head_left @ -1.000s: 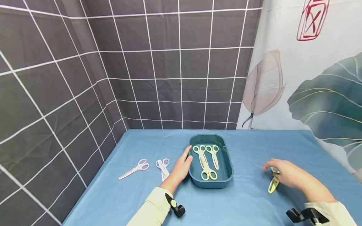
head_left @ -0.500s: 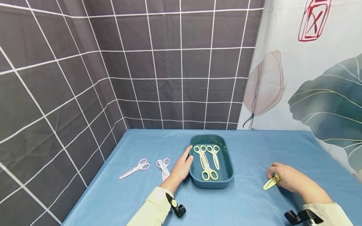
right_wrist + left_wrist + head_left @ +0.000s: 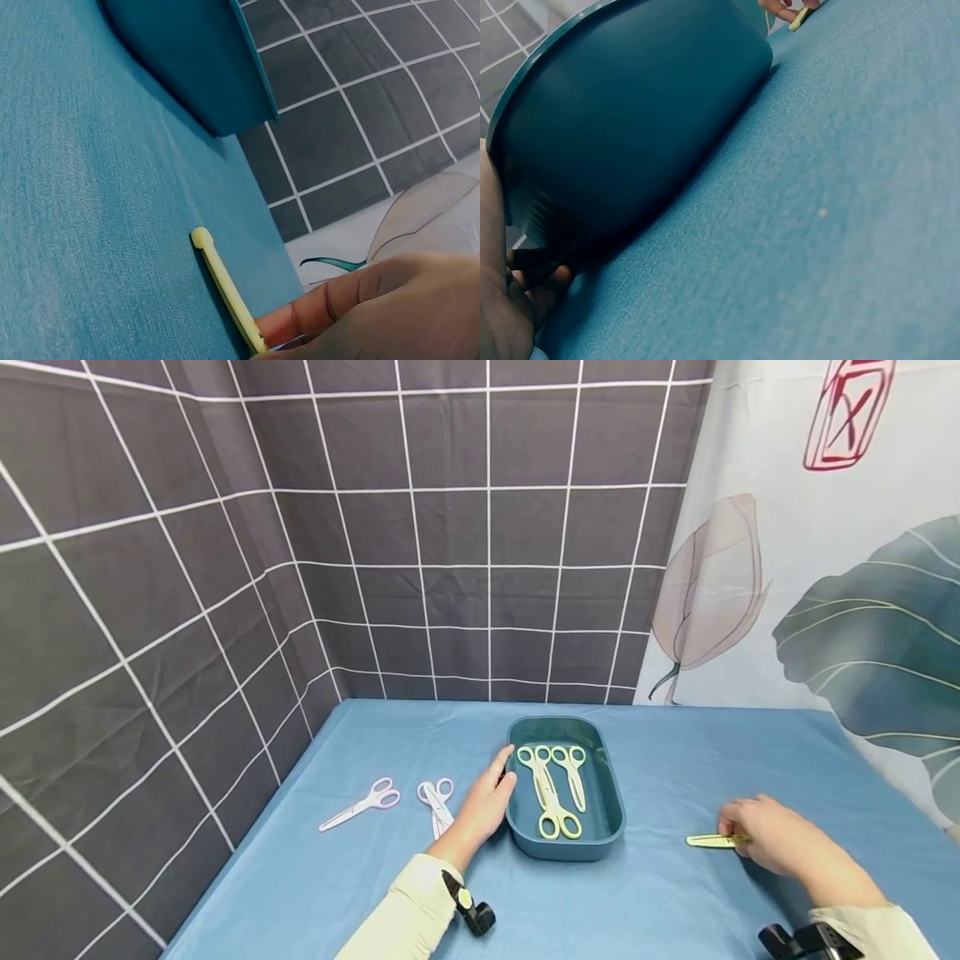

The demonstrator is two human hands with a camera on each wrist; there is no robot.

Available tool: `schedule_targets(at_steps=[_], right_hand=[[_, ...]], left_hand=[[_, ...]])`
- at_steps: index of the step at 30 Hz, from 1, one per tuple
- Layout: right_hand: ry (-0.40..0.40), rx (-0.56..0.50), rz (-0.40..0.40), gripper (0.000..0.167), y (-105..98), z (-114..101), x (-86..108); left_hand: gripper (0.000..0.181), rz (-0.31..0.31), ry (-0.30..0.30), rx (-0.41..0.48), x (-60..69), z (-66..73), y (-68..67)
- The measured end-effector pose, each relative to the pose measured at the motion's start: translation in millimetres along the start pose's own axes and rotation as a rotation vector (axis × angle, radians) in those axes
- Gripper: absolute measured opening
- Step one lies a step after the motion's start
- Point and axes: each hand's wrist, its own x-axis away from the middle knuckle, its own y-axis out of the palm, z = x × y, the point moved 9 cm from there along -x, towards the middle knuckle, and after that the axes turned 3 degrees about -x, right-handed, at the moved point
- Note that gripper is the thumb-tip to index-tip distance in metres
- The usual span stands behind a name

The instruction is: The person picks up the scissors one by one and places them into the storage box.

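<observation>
On a blue cloth (image 3: 660,902), right of a teal rectangular tray (image 3: 567,852) and well apart from it, the right hand (image 3: 776,839) pinches yellow-green scissors (image 3: 708,842) between thumb and fingers. Their slim, round-tipped end points left toward the tray; the handle end is hidden by the hand. The right wrist view shows them nearly edge-on, just over or touching the cloth; which of the two cannot be told.

Against the tray's left wall lies the left hand (image 3: 480,806), fingers extended and one fingertip reaching the rim, not wrapped round anything in the head view.

Inside the tray are three pairs of pale yellow-green scissors. One pair (image 3: 551,812) has its handles toward the person and overlaps a second pair (image 3: 534,763) with handles at the far side; the third pair (image 3: 575,782) lies just beside them, handles also at the far side.

Left of the tray, a lilac pair of scissors (image 3: 362,807) lies on the cloth. Nearer the left hand are more lilac-and-white scissors (image 3: 438,803), partly covered by that hand. Behind the cloth hangs a dark grey sheet (image 3: 450,527) with a white grid.
</observation>
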Motion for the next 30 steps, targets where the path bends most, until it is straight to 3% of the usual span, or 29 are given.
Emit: schedule_targets(at_steps=[9, 12, 17, 30], right_hand=[[-0.084, -0.003, 0.06, 0.025, -9, -14, 0.0], [-0.085, -0.043, 0.08, 0.023, -13, -15, -1.0], [-0.109, -0.148, 0.18, 0.017, -28, -22, -3.8], [-0.142, -0.365, 0.347, 0.008, -66, -81, -34.5]], left_hand=[[0.052, -0.006, -0.013, 0.003, 0.4, 1.7, 1.0], [0.051, -0.005, -0.019, 0.003, 0.5, 1.5, 0.3], [0.051, -0.005, -0.024, 0.004, 1.1, 0.2, 0.2], [0.051, -0.006, -0.018, 0.002, 1.3, 0.3, 0.6]])
